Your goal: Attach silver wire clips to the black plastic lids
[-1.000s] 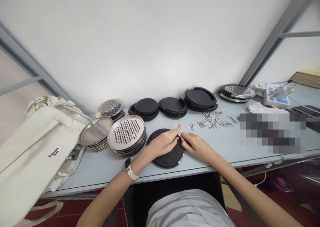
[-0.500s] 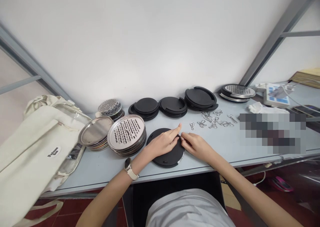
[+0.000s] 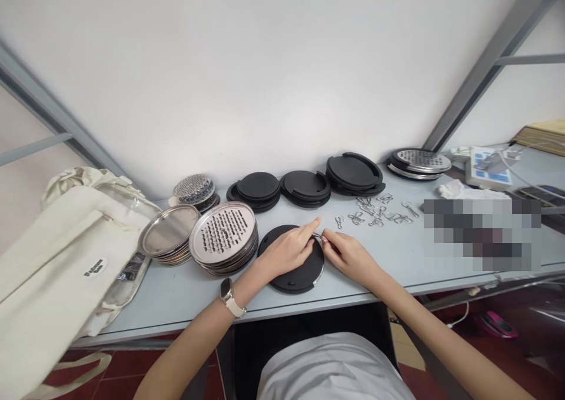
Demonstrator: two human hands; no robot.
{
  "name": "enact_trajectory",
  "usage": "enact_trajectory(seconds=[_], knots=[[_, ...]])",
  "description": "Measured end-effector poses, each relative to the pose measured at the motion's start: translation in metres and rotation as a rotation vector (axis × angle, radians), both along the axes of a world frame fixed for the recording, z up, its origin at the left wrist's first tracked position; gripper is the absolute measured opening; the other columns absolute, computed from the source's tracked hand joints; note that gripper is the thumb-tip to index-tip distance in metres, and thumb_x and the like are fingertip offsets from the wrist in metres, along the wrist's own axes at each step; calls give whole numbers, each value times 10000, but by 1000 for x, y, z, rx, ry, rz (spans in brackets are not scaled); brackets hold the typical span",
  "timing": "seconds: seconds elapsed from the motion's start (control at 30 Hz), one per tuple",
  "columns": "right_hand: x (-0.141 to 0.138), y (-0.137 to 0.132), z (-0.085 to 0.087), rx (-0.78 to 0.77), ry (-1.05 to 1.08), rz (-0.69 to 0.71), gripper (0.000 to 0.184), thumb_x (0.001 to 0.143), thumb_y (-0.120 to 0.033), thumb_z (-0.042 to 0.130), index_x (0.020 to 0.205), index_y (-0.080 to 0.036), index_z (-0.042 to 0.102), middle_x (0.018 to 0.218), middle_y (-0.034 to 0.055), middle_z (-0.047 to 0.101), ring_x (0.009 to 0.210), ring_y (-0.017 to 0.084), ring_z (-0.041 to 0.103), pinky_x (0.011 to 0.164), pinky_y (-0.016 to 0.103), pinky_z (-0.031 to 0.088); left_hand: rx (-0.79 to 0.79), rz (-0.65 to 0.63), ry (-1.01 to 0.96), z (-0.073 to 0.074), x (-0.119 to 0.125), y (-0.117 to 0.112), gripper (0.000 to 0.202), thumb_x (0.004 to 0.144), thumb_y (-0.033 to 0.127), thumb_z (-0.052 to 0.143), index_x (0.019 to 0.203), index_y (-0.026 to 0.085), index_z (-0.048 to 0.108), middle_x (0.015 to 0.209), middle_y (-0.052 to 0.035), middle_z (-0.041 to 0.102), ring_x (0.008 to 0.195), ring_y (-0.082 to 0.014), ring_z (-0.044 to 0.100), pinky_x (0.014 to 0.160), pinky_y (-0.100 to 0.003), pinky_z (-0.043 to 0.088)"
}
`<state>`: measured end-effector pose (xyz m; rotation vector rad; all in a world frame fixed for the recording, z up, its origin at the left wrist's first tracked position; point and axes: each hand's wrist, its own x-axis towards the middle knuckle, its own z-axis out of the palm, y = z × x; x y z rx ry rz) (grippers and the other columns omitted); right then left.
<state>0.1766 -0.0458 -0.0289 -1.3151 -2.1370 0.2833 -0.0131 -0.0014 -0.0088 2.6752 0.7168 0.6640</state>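
Observation:
A black round disc [image 3: 296, 273] with a metal rim lies flat on the table in front of me. My left hand [image 3: 286, 248] rests on its top, fingers curled, index finger pointing right. My right hand [image 3: 348, 253] sits at the disc's right edge, fingertips pinched on a small metal wire clip [image 3: 318, 236] where the two hands meet. A scatter of loose wire clips [image 3: 375, 210] lies just beyond my right hand.
Stacks of black discs [image 3: 304, 187] line the back of the table [image 3: 176, 294]. Perforated metal grater plates [image 3: 223, 230] and plain metal plates [image 3: 170, 229] stand at left, next to a cream canvas bag [image 3: 57, 270]. Another grater stack [image 3: 419, 162] and a power strip [image 3: 488, 167] sit at right.
My hands and the disc have shifted very slightly away from me; the right fingertips have drawn a little to the right of the left hand.

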Motion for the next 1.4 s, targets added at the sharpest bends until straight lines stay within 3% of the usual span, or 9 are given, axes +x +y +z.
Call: enact_trajectory(seconds=[0.13, 0.37, 0.63, 1.4], knots=[[-1, 2, -2, -2, -32, -28, 189, 962, -242, 326, 812, -216, 437, 634, 1, 522, 546, 158, 481, 549, 253, 349, 87, 20, -17, 4, 2, -1, 507, 922, 132, 399, 1412, 177, 277, 1319, -130, 518, 1244, -242, 488, 1025, -452, 442], [-2, 4, -3, -28, -112, 6, 199, 974, -226, 331, 815, -209, 449, 642, 0, 509, 563, 159, 480, 568, 256, 343, 126, 74, 12, 6, 3, -2, 450, 903, 141, 439, 1345, 146, 353, 1169, -113, 564, 1118, -244, 523, 969, -420, 458], [0, 3, -4, -36, -100, 18, 185, 957, -213, 360, 817, -206, 481, 645, 1, 516, 554, 152, 464, 566, 256, 337, 81, 74, -10, 6, 3, -1, 410, 893, 139, 445, 1297, 174, 391, 1105, -91, 582, 1056, -238, 559, 931, -419, 468], [1, 4, -7, -69, -129, 27, 190, 984, -231, 310, 852, -209, 446, 672, 1, 512, 586, 161, 496, 587, 261, 347, 137, 148, 18, 9, 3, -3, 175, 876, 176, 508, 1052, 178, 502, 962, -62, 578, 938, -232, 554, 839, -369, 463]])
